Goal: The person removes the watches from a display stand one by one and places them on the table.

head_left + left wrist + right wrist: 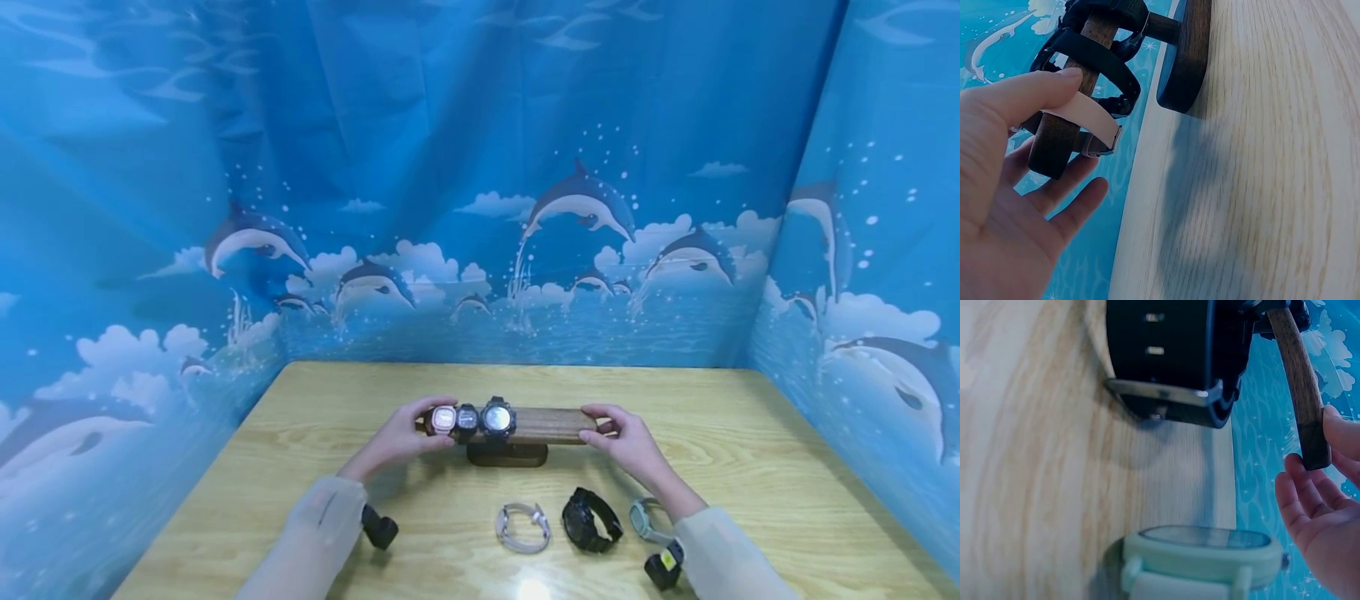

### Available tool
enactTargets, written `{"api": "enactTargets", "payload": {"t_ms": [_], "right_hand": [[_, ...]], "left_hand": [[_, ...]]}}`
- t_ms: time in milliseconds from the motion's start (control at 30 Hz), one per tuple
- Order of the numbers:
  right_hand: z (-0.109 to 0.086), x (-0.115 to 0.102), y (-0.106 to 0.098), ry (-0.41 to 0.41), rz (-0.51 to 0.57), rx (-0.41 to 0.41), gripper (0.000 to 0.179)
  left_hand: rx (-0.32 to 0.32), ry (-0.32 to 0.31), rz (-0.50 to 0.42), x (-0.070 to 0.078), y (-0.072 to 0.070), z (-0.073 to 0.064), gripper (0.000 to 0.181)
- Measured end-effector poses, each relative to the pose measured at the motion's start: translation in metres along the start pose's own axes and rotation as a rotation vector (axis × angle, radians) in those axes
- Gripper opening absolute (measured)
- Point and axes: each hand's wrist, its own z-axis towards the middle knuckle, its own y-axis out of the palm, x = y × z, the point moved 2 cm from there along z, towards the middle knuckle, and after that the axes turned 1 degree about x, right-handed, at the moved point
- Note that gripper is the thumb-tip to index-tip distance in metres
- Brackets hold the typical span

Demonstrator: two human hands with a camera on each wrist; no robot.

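A dark wooden watch stand [555, 425] carries three watches on the left part of its crossbar. Outermost is a pink watch [443, 419]; beside it come a small black watch [467, 419] and a bigger black watch [498, 419]. My left hand [397, 435] grips the pink watch around the bar's left end, with the thumb on its pale strap [1088, 115] in the left wrist view. At the bar's bare right end, my right hand [630, 442] holds the wood between thumb and fingers.
Nearer me on the wooden table [420, 550] lie a whitish watch [522, 546], a large black watch [581, 521] and a mint green watch [641, 521], the last close to my right wrist. A blue dolphin-print curtain [465, 208] stands behind the table.
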Motion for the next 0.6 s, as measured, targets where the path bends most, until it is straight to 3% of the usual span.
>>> {"api": "enactTargets", "payload": {"t_ms": [200,600], "right_hand": [[-0.0001,0.0002,-0.0007,0.000,-0.010,0.000,0.043],[-0.0025,-0.0017,-0.0002,0.001,-0.014,-0.004,0.045]], "left_hand": [[0.002,0.005,0.009,0.0021,-0.0003,0.0002,0.058],[0.011,0.001,-0.066,-0.0045,-0.0036,-0.0004,0.060]]}}
